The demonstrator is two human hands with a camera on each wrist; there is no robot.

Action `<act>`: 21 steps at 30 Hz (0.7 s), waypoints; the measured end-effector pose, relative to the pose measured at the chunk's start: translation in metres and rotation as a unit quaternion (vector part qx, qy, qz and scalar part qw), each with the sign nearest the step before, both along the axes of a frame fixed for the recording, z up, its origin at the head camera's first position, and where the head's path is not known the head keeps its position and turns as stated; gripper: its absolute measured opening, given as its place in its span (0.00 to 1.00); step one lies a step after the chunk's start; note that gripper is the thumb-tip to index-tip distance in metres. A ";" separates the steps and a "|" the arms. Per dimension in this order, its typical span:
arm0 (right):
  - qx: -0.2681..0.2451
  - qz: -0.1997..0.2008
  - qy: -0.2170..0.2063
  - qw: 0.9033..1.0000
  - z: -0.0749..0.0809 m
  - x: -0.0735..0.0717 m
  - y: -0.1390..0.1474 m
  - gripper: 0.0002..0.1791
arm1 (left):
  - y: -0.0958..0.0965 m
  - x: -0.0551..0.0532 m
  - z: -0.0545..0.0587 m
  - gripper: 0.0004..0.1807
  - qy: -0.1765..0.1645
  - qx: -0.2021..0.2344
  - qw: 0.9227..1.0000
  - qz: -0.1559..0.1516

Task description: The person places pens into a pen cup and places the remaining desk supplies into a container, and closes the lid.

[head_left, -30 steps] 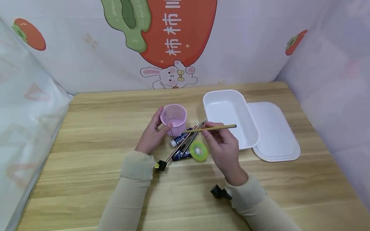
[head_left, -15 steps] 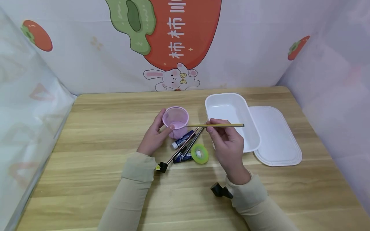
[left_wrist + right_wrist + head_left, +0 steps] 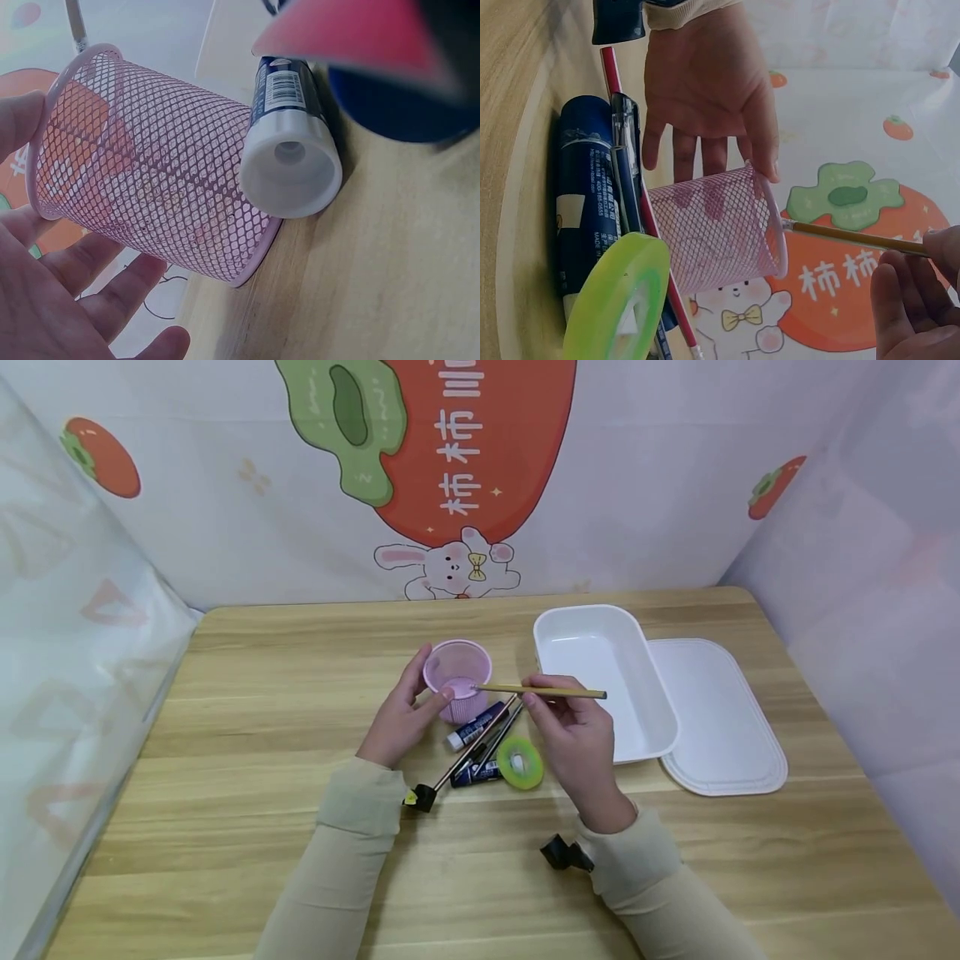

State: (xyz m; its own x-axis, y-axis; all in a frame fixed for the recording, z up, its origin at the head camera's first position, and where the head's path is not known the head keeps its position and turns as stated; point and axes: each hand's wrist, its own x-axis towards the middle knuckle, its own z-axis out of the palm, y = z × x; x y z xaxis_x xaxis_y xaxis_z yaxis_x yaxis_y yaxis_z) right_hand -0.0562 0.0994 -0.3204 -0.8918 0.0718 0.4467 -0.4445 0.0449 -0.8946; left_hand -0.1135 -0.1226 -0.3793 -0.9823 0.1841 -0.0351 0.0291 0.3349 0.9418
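Note:
My left hand (image 3: pixel 401 718) holds a pink mesh pen cup (image 3: pixel 467 707), thumb at the near rim and fingers round the far left side. My right hand (image 3: pixel 581 743) pinches a yellow pencil (image 3: pixel 502 688) between thumb and fingers. The pencil lies nearly level, its metal-banded end right at the cup's rim in the right wrist view. Just below the cup lie two navy glue sticks (image 3: pixel 474 727), one showing its white end (image 3: pixel 292 165) in the left wrist view. Across them rest a reddish pencil (image 3: pixel 649 210), a dark pen (image 3: pixel 628 165) and a green tape roll (image 3: pixel 534 766).
A white deep tray (image 3: pixel 626 693) stands behind my right hand. Its flat white lid (image 3: pixel 720 718) lies to the right, partly under the tray's edge. A printed cloth (image 3: pixel 637 510) hangs behind the wooden table (image 3: pixel 262 718).
The yellow pencil has risen from over the glue stick to the cup's rim. In the last half second my right hand has shifted left with it. My left hand keeps its grip.

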 end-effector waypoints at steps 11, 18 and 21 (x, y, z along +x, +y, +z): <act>-0.031 0.014 0.001 0.999 -0.031 -0.014 0.001 0.19 | 0.002 0.004 0.012 0.41 -0.009 0.000 1.000 -0.009; -0.034 0.019 -0.011 0.999 -0.017 -0.013 -0.003 0.19 | 0.000 -0.001 -0.004 0.41 0.003 0.001 1.000 -0.006; -0.025 0.022 -0.020 0.999 -0.007 -0.013 -0.007 0.16 | 0.000 -0.001 -0.002 0.41 0.001 0.003 1.000 -0.007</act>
